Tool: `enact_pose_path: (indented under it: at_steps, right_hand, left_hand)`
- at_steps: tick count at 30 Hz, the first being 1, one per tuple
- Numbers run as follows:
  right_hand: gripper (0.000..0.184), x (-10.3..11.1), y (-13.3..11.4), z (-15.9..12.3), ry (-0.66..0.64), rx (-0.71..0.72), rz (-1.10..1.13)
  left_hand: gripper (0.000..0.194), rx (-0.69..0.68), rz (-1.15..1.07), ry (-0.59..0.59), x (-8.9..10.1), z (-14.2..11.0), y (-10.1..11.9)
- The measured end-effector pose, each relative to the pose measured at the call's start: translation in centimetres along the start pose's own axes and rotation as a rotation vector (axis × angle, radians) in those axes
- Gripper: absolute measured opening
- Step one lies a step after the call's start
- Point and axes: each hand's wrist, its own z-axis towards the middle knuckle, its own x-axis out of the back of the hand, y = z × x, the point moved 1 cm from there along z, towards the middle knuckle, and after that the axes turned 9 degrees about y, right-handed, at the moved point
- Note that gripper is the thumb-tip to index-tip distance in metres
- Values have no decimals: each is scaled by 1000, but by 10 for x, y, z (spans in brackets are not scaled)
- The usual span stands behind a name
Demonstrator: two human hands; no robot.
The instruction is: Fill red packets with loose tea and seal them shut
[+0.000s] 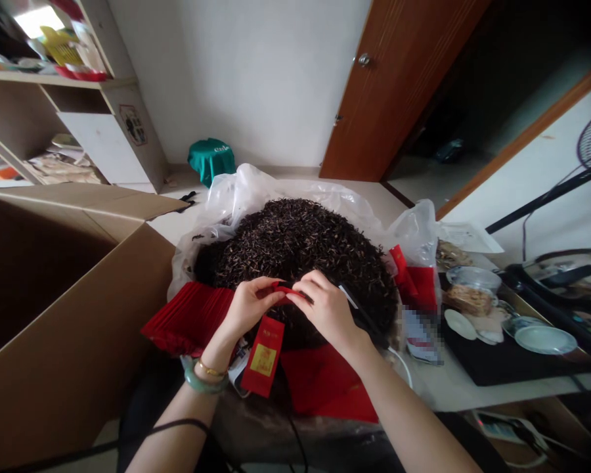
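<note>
Red packet is held just above the heap of dark dried leaves, between 2 hands. Its left end is pinched between thumb and fingertips of the left hand; its right end is clamped likewise by the right hand. Whether it is filled cannot be told. Light weight, a thin flexible wall and a smooth, slightly slippery surface are to be expected; creasing is judged likelier than breakage. Hold is best taken at 2 opposite edges, with light pressure. 1 yellow-labelled pouch is positioned below the hands.
</note>
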Motion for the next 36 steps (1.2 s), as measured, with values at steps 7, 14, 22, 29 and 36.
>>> enact_pose_path:
  at_steps: [7,14,22,29,36]
  right_hand:
    - [16,1,15,5,-24,-320,418]
    - [19,4,11,11,-18,-517,633]
    - [19,1,9,11,-115,-568,713]
    - [15,5,15,16,-132,-540,613]
    - [24,-5,19,6,-99,-654,670]
  left_hand:
    - [22,-165,36,21,-1,1,-1]
    - [34,87,-236,-31,-9,-6,5]
    - [39,215,-221,-22,-14,-9,0]
    - [36,243,-287,-62,-17,-11,1]
    - [43,382,-450,-97,-32,-15,-11]
